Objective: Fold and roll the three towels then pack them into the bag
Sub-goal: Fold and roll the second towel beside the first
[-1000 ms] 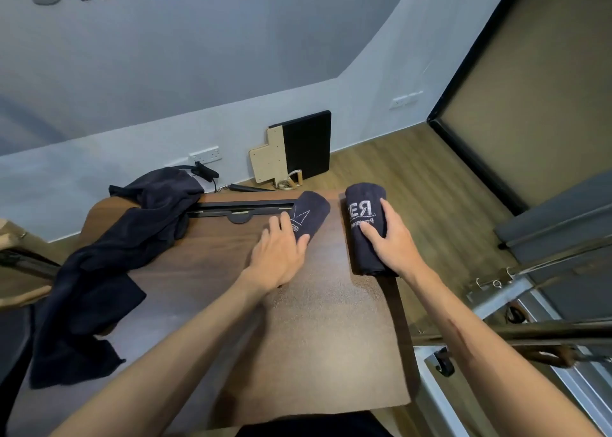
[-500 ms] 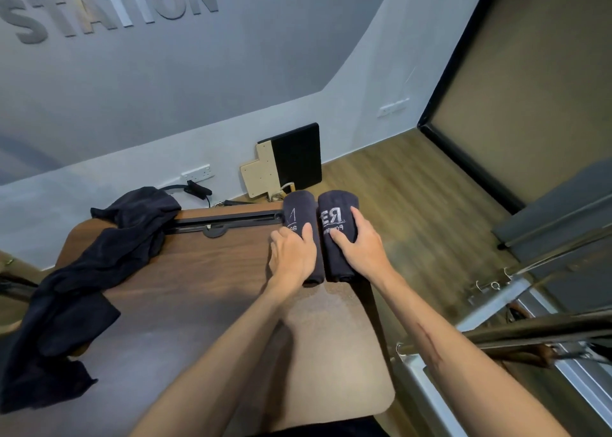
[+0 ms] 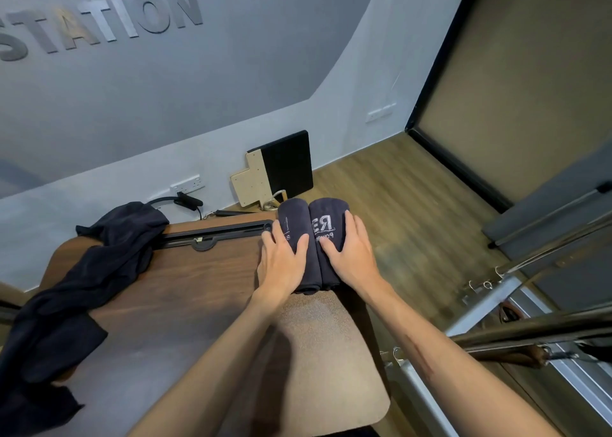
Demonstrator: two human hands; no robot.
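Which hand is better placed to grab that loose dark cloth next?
Left, probably. The left hand rests on the left roll, on the side nearer the loose cloth. The right hand lies on the right roll, further away.

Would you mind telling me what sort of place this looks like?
Probably a fitness or Pilates studio: raised STATION lettering on the wall, metal-framed equipment with hooks at right, and branded rolled towels on the table.
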